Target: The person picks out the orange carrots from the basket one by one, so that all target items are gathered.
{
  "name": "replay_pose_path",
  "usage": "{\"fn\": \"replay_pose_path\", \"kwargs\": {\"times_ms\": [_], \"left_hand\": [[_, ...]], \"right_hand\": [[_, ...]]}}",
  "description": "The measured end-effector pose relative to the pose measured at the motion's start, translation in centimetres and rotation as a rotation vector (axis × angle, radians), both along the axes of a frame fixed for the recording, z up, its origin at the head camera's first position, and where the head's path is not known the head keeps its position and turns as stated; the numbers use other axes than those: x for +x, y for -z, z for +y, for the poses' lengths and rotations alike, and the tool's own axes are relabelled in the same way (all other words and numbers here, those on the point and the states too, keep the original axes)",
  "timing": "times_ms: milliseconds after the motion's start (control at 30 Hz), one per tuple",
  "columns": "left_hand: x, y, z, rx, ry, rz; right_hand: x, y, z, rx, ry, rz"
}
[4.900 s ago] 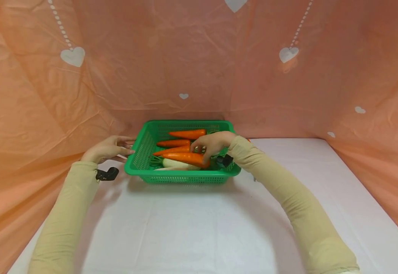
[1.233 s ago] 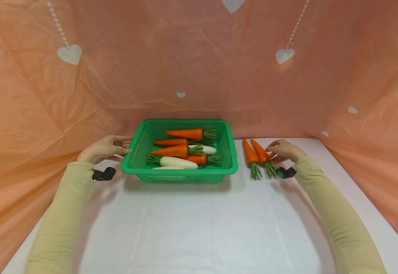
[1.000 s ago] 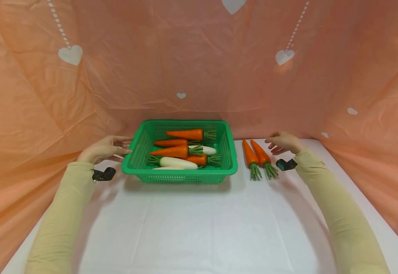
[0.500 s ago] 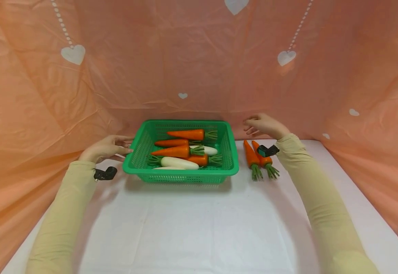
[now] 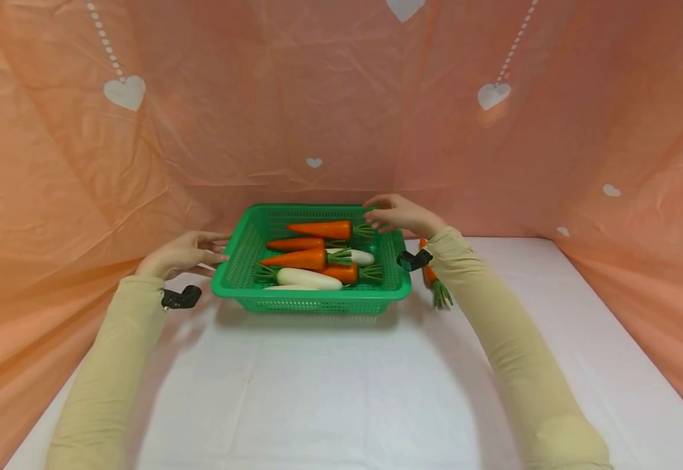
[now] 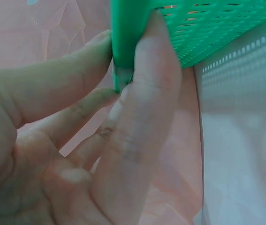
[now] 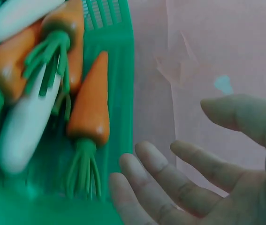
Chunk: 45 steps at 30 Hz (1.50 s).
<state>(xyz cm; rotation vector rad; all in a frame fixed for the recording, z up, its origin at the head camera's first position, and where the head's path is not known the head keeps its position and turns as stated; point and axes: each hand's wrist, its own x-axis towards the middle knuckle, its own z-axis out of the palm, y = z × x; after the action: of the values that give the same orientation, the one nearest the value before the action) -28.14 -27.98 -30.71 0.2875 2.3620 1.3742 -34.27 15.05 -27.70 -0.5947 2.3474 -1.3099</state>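
Observation:
A green plastic basket [image 5: 318,295] holds several orange carrots and white radishes with green stems. My left hand [image 5: 178,256] pinches its left rim; in the left wrist view the thumb [image 6: 93,51] and a finger [image 6: 156,61] stand on either side of the rim. Over the basket's back right corner is my right hand [image 5: 402,214], fingers spread and holding nothing. In the right wrist view, the carrot closest to that hand is the rearmost carrot [image 7: 93,108], its stems pointing right in the head view. A white radish [image 5: 308,279] lies at the basket's front.
Right of the basket, a carrot [image 5: 429,274] lies on the white tablecloth [image 5: 306,391], partly behind the right sleeve [image 5: 494,333], which hides the carrot beside it. A peach curtain [image 5: 341,98] with white hearts hangs close behind the basket.
My right hand has come from beside the carrots on the table leftward to over the basket's back right corner. Earlier it was inside the basket. The left hand stays at the rim.

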Motion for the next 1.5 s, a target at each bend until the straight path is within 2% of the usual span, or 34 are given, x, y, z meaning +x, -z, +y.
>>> {"fn": "replay_pose_path", "kwargs": {"times_ms": [267,633,800,1100,1300,1500], "left_hand": [[0.2,-0.1,0.0,-0.011,0.001,0.003],[0.1,0.0,-0.1,-0.019,0.007,0.003],[0.1,0.0,-0.1,-0.008,0.008,0.003],[0.0,0.1,0.0,0.012,0.015,0.000],[-0.1,0.1,0.2,-0.001,0.008,-0.004],[-0.3,0.1,0.0,-0.006,0.007,0.001]], "right_hand": [[-0.2,0.5,-3.9,0.050,-0.096,-0.024],[0.0,1.8,-7.3,0.098,-0.199,-0.045],[0.0,2.1,-8.3,0.148,-0.235,-0.018],[-0.3,2.7,-9.4,0.253,-0.353,0.074],[-0.5,3.2,-9.6,0.215,-0.408,0.090],[-0.5,3.0,-10.2,0.301,-0.393,0.123]]}}
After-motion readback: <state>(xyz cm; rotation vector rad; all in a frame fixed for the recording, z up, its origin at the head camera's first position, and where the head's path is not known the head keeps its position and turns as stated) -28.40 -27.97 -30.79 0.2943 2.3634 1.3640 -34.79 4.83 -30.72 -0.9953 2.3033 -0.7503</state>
